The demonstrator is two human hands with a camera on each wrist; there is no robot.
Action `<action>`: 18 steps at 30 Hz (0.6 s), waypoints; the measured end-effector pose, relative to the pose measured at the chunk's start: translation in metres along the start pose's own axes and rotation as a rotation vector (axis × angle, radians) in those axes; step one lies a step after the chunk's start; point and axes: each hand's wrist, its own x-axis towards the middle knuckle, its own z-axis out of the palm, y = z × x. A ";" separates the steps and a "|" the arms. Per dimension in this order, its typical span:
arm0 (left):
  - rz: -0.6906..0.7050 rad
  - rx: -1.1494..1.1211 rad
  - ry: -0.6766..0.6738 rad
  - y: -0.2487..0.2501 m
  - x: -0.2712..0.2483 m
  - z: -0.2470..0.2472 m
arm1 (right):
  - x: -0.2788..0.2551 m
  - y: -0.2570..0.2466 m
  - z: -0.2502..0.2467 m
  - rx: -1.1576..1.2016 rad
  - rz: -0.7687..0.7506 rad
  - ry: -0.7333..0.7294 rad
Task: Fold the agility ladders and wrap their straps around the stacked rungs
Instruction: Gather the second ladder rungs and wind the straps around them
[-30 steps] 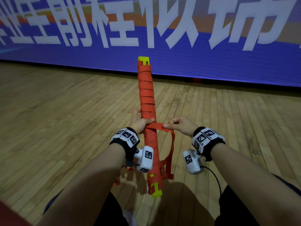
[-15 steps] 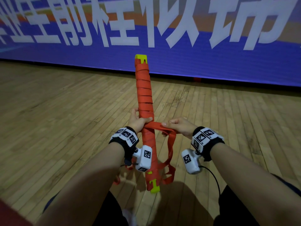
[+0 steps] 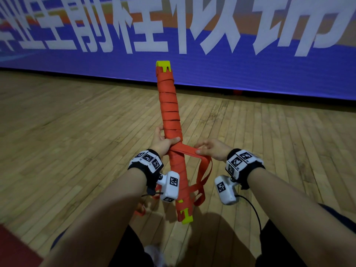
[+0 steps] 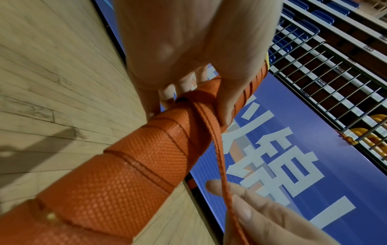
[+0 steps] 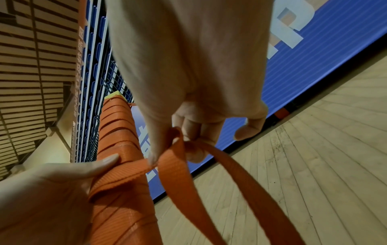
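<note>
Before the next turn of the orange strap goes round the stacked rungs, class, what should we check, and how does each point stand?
1. Left hand grips the orange-wrapped bundle of stacked rungs: ok.
2. Left thumb pins the last turn: ok.
3. Right hand pinches the orange webbing strap: ok.
4. Strap taut between the hands: ok.
5. Loose strap loops hanging free of tangles: cannot tell.
6. Yellow end caps aligned: cannot tell.
</note>
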 end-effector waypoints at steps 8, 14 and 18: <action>-0.054 -0.039 -0.155 0.001 -0.003 0.000 | 0.004 0.003 0.000 -0.112 0.012 -0.048; -0.098 -0.109 -0.285 0.003 -0.010 0.015 | 0.004 -0.002 0.004 -0.117 -0.009 0.002; -0.068 -0.075 -0.253 0.001 -0.013 0.023 | 0.004 -0.002 0.005 -0.058 -0.019 0.015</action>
